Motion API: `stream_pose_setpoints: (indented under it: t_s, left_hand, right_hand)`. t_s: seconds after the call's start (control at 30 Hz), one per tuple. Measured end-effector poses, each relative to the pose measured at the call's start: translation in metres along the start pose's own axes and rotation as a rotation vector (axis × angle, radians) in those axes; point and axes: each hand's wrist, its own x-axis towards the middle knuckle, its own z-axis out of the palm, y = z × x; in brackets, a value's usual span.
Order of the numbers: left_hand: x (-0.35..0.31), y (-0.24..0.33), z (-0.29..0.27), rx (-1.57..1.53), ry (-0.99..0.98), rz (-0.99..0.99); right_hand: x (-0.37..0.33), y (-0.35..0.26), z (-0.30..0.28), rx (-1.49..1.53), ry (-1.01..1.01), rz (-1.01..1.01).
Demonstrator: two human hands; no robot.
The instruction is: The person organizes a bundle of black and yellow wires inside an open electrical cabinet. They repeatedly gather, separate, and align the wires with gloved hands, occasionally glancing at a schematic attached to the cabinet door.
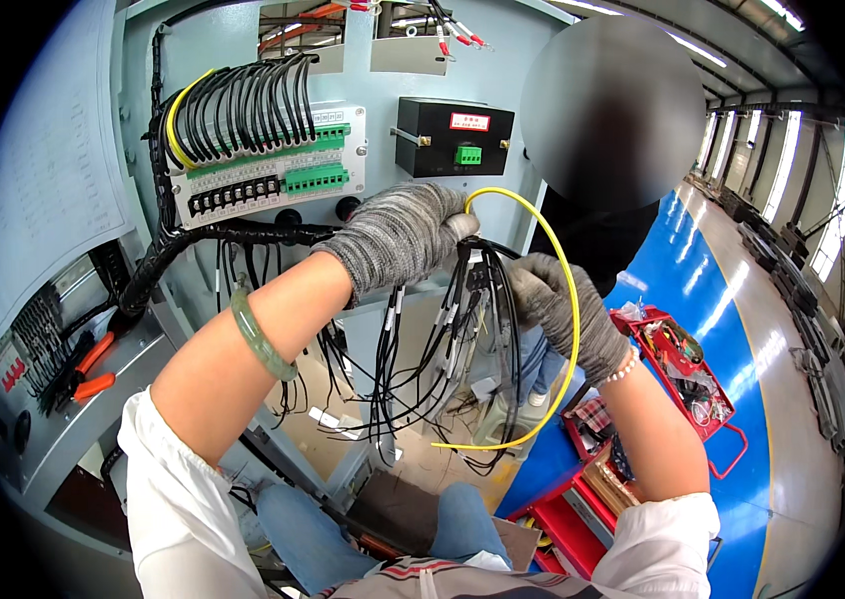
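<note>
My left hand [398,232], in a speckled grey knit glove, is closed around the top of a bundle of thin black wires [462,329], pinching them where they gather just past my fingertips. My right hand [557,304], gloved in the same rough knit, grips the bundle from the other side, fingers curled around it just below and right of my left. The wires hang loose beneath both hands, slim and glossy, some with small white sleeves. A smooth yellow wire [567,299] arcs from between my hands, round my right hand and down under it in a wide loop. A jade-green bangle [261,337] sits on my left forearm. Above my left hand, green terminal blocks [315,180] and a boxy black module [452,137] sit on the grey metal panel [532,40]. Orange-handled pliers [91,369] lie far left of my left arm; a red tool tray [687,374] is right of my right wrist.
</note>
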Motion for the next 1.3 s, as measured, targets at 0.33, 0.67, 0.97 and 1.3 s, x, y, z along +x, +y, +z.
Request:
stream_pose_setpoints:
  t_s: [0.33, 0.67, 0.97, 1.3]
  left_hand:
    - [-0.003, 0.012, -0.006, -0.002, -0.059, -0.060]
    - [0.000, 0.004, -0.002, 0.042, -0.047, -0.040]
    - [-0.002, 0.006, -0.001, 0.003, -0.038, -0.043]
    - [-0.002, 0.009, -0.002, 0.043, -0.029, -0.056]
  right_hand:
    - [0.002, 0.011, 0.026, 0.587, -0.359, 0.122]
    - [0.002, -0.032, -0.011, -0.614, 0.308, -0.393]
    - [-0.007, -0.036, -0.012, -0.748, -0.016, -0.422]
    - [0.032, 0.010, 0.010, 0.809, -0.234, 0.508]
